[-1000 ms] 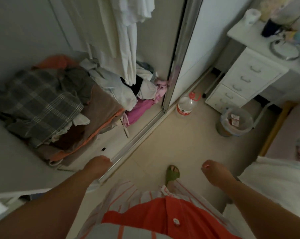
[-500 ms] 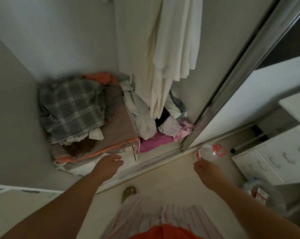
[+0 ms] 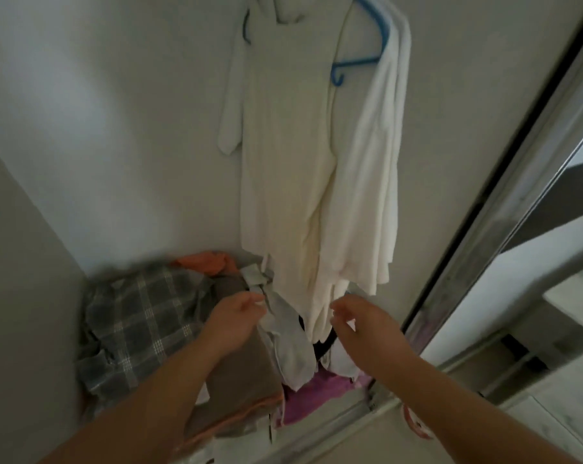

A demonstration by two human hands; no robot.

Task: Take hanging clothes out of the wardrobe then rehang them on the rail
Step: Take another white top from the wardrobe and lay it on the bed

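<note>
Hanging clothes: white garments on blue hangers, far centre of the wardrobe, hems reaching the clothes pile below.
Left hand: fingers loosely spread, empty, just left of the hems.
Right hand: fingers curled apart, empty, just right of the hems.
Sliding door: right.

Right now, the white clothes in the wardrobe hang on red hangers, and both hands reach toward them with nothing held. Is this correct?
Not quite: the head view shows blue hangers, not red. The rest stands: the white clothes hang in the wardrobe, and the left hand and right hand reach toward them holding nothing.
</note>
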